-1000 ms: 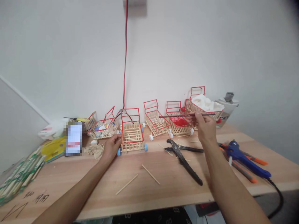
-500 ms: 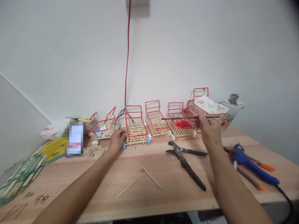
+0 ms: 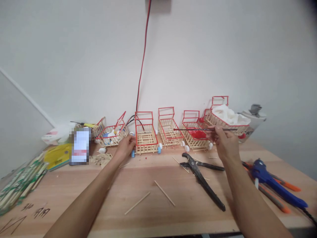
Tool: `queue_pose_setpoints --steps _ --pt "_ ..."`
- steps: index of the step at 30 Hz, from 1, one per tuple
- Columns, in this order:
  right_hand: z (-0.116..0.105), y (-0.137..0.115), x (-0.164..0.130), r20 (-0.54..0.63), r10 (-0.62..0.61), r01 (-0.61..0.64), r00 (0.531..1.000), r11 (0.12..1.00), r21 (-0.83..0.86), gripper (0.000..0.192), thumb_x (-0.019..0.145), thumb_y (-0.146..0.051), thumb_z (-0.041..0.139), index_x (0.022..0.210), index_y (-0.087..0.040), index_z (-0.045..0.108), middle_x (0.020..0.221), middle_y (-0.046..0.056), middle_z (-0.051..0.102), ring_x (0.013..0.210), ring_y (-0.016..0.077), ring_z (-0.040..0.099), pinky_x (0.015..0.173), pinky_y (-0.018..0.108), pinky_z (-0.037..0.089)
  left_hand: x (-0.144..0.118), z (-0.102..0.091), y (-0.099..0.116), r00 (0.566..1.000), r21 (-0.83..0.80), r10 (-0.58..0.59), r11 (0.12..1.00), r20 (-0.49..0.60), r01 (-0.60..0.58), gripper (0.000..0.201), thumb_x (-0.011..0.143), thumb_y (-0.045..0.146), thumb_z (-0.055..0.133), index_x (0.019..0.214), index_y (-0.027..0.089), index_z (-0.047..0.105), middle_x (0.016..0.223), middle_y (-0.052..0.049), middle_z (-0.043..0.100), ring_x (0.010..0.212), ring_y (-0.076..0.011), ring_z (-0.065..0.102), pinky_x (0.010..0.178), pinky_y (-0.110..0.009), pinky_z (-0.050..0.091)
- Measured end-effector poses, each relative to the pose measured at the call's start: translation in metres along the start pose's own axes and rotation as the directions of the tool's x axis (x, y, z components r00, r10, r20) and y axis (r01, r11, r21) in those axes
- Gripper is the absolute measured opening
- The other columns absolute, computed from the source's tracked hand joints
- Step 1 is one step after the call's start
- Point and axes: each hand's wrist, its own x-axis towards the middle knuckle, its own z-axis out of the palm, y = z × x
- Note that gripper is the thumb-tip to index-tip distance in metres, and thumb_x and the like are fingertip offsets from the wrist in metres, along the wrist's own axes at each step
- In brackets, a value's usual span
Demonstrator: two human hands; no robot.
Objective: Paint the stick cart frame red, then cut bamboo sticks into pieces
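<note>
A small stick-built cart [image 3: 146, 137] with red-painted rims and blue and white wheels stands near the wall. My left hand [image 3: 128, 145] is at its left side, fingers closed on the side bars, with the fingertips partly hidden. Pinched in my right hand [image 3: 224, 140] is a thin paintbrush [image 3: 198, 129], held level with its red tip pointing left over a neighbouring cart [image 3: 169, 132]. Below the brush, another cart [image 3: 194, 137] holds a red paint-covered surface. That cart is close to my right hand's fingers.
Black pliers [image 3: 203, 181] and loose sticks [image 3: 164, 193] lie mid-table. A blue glue gun [image 3: 274, 181] with a cord rests at right. At left are a phone [image 3: 81, 145], a yellow packet [image 3: 57, 157] and bundled sticks [image 3: 22, 183]. White cloth [image 3: 229, 115] fills a right-hand cart.
The view has swung slightly left, so the table items appear farther right. Both hands keep nearly the same places relative to the carts, and the brush stays level.
</note>
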Motion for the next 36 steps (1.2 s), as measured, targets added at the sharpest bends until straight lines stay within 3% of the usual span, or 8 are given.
queue_pose_setpoints --steps 5,12,16,24,27,30,33,36 --pt "0.002 0.002 -0.002 0.014 0.015 -0.015 1.0 1.0 -0.019 0.033 0.078 -0.047 0.062 0.084 -0.016 0.07 0.067 0.005 0.068 0.058 0.0181 0.063 0.044 0.025 0.039 -0.012 -0.012 0.004 0.993 0.243 0.116 0.964 -0.015 -0.109 0.02 0.081 0.024 0.045 0.091 0.016 0.061 0.081 -0.004 0.068 0.069 -0.0165 0.063 0.062 -0.025 0.044" --pt "0.005 0.0 -0.004 0.006 -0.022 0.022 1.0 0.999 0.025 0.029 0.079 -0.043 0.062 0.084 -0.016 0.07 0.064 0.002 0.065 0.053 0.0135 0.057 0.044 0.023 0.037 -0.021 -0.026 0.018 0.973 0.643 0.216 0.757 -0.086 -0.111 0.039 0.091 0.04 0.036 0.067 0.018 0.058 0.063 -0.005 0.061 0.063 -0.0183 0.055 0.057 -0.026 0.027" --pt "0.001 -0.005 0.0 -0.155 -0.072 0.09 0.985 0.99 0.111 0.027 0.08 -0.041 0.06 0.076 -0.016 0.067 0.055 -0.001 0.058 0.045 0.0108 0.051 0.042 0.023 0.034 -0.019 -0.03 0.02 0.96 0.643 0.225 0.763 -0.163 -0.07 0.046 0.092 0.045 0.034 0.065 0.018 0.059 0.061 -0.005 0.06 0.061 -0.0174 0.053 0.056 -0.026 0.024" --pt "-0.018 -0.014 0.013 -0.396 -0.091 0.19 0.914 0.957 0.22 0.021 0.078 -0.035 0.058 0.07 -0.016 0.063 0.053 -0.002 0.057 0.042 0.009 0.048 0.04 0.021 0.031 -0.023 -0.03 0.026 0.922 0.555 0.32 0.818 -0.216 -0.154 0.045 0.089 0.043 0.038 0.053 0.018 0.046 0.047 0.002 0.041 0.05 -0.0125 0.043 0.053 -0.026 0.024" --pt "-0.028 -0.012 0.017 -0.482 -0.142 0.207 0.865 0.974 0.086 0.022 0.079 -0.035 0.055 0.069 -0.017 0.062 0.053 -0.001 0.056 0.042 0.0101 0.048 0.039 0.022 0.032 -0.026 -0.03 0.03 0.913 0.53 0.326 0.834 -0.246 -0.154 0.044 0.089 0.042 0.038 0.053 0.018 0.043 0.047 0.003 0.039 0.05 -0.0116 0.041 0.053 -0.025 0.024" --pt "-0.039 -0.007 0.018 -0.518 -0.221 0.151 0.826 0.973 -0.175 0.024 0.08 -0.037 0.053 0.071 -0.018 0.064 0.055 0.0 0.057 0.044 0.0123 0.049 0.043 0.024 0.036 -0.027 -0.03 0.033 0.909 0.527 0.332 0.835 -0.254 -0.158 0.043 0.089 0.042 0.038 0.054 0.018 0.043 0.049 0.003 0.04 0.051 -0.011 0.041 0.054 -0.024 0.026" --pt "-0.045 -0.002 0.018 -0.463 -0.259 0.061 0.848 0.914 -0.4 0.027 0.082 -0.038 0.052 0.075 -0.017 0.067 0.057 0.001 0.059 0.05 0.0153 0.054 0.05 0.026 0.042 -0.026 -0.03 0.032 0.914 0.54 0.325 0.828 -0.244 -0.15 0.042 0.089 0.042 0.039 0.055 0.018 0.044 0.048 0.004 0.038 0.051 -0.0108 0.042 0.054 -0.024 0.026" --pt "-0.045 0.001 0.015 -0.332 -0.308 0.037 0.892 0.781 -0.624 0.036 0.085 -0.042 0.048 0.076 -0.015 0.069 0.062 0.005 0.064 0.059 0.0182 0.059 0.059 0.028 0.044 -0.025 -0.03 0.03 0.923 0.563 0.316 0.814 -0.218 -0.146 0.044 0.088 0.043 0.039 0.053 0.018 0.043 0.046 0.004 0.035 0.05 -0.0107 0.041 0.054 -0.024 0.026"
